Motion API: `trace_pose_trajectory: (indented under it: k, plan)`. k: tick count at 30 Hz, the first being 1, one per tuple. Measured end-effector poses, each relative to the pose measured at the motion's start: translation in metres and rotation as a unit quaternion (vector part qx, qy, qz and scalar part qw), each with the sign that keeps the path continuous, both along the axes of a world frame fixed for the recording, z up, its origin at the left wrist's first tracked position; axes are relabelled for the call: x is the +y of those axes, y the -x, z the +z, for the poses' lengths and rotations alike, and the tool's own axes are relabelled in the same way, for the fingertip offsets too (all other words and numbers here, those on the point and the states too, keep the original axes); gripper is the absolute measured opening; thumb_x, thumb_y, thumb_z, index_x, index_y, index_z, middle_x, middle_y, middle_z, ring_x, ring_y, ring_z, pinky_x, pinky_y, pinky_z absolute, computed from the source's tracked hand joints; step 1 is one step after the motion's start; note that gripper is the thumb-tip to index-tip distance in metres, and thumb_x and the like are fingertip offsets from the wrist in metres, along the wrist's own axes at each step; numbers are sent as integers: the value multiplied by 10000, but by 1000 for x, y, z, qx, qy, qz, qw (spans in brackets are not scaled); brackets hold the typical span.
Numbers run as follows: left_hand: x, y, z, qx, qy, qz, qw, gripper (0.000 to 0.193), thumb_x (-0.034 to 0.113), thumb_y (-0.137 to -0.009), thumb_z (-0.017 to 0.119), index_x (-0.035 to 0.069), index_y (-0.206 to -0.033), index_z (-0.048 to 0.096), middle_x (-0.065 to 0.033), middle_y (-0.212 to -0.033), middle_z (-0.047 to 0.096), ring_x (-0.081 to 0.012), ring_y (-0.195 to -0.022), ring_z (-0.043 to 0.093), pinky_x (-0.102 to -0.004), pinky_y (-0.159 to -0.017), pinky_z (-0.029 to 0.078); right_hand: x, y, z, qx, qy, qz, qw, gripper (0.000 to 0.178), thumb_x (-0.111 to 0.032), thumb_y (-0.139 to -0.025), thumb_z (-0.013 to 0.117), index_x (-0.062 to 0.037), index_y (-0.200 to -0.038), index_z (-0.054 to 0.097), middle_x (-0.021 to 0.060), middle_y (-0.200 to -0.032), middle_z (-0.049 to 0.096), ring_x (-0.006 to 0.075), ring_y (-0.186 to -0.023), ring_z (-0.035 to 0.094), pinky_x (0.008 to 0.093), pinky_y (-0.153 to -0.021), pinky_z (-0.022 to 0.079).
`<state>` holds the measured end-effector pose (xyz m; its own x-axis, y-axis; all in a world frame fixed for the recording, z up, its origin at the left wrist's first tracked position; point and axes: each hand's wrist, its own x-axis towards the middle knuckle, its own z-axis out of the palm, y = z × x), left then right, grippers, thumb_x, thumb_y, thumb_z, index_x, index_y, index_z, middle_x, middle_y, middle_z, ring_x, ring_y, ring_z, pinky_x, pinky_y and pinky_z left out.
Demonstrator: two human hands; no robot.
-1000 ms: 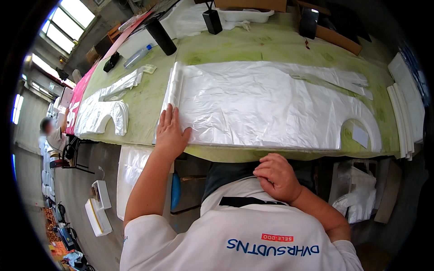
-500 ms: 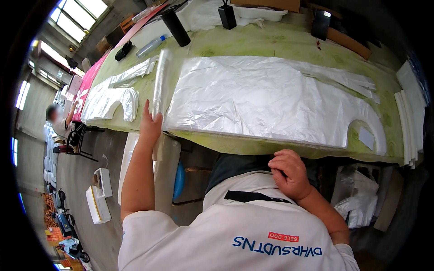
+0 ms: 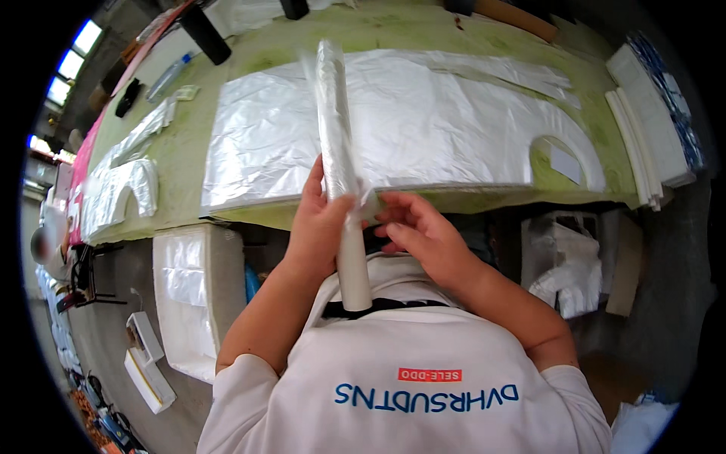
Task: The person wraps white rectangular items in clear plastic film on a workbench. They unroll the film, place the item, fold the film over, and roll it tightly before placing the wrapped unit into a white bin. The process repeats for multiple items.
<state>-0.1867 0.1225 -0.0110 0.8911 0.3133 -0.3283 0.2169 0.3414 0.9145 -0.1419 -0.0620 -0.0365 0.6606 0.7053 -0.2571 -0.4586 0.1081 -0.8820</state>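
Observation:
My left hand (image 3: 321, 227) is wrapped around a long roll of clear plastic film (image 3: 334, 125), lifted in front of my shirt with its far end over the table. My right hand (image 3: 427, 234) is close beside the roll, fingers bent. A loose edge of film (image 3: 367, 204) reaches its fingertips and seems pinched there, though blur hides the exact contact. Beneath the roll's far end, a flat stack of white plastic sheets (image 3: 265, 144) covers much of the green table. Its right end has a curved cut-out, where a small white card (image 3: 565, 164) lies.
More white plastic pieces (image 3: 144, 178) lie at the table's left. A clear bottle (image 3: 168, 78) and a black cylinder (image 3: 204, 36) stand farther back. Folded white sheets (image 3: 634, 144) sit at the right edge. Below the table are a lined white box (image 3: 185, 295) and a bin of plastic scraps (image 3: 563, 261).
My left hand has lifted the film roll off the table and brought it right, toward my body. My right hand has risen from my lap to the roll. The view has shifted.

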Motion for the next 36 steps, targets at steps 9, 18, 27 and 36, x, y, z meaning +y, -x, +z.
trace_pose_trajectory:
  k: [9,18,27,36]
  plan:
    - [-20,32,-14,31,-65,-126,989,990,-15,-884,666,118,-1616,13,-139,-1362,521,-182,-1128,572,-324,-921,512,16,-10,0,121,34,-49,991,273,-249,-991,604,-32,-1151,557,81,-986,648,181,-866,651,329,-778,555]
    - [-24,58,-22,-35,-11,-101,994,987,5,-882,700,156,-1620,63,-124,-1457,435,-211,-1293,486,-360,-1090,404,19,1,-13,190,-3,-88,978,277,-254,-986,624,-38,-1147,559,80,-1016,641,188,-894,639,343,-775,560]
    - [-24,56,-28,-33,-93,-106,989,962,-34,-888,675,140,-1613,67,-88,-1353,447,-164,-1226,514,-326,-1002,474,20,-4,-24,200,-31,-37,979,207,-233,-1003,619,-34,-1049,588,81,-988,658,184,-874,658,330,-788,566]
    - [-26,58,-29,-30,35,-53,998,918,-11,-908,645,121,-1597,53,-133,-1325,473,-199,-1159,550,-335,-924,525,17,1,-23,212,-42,1,976,175,-231,-1024,591,-58,-1011,568,89,-1028,652,183,-923,650,357,-814,565]
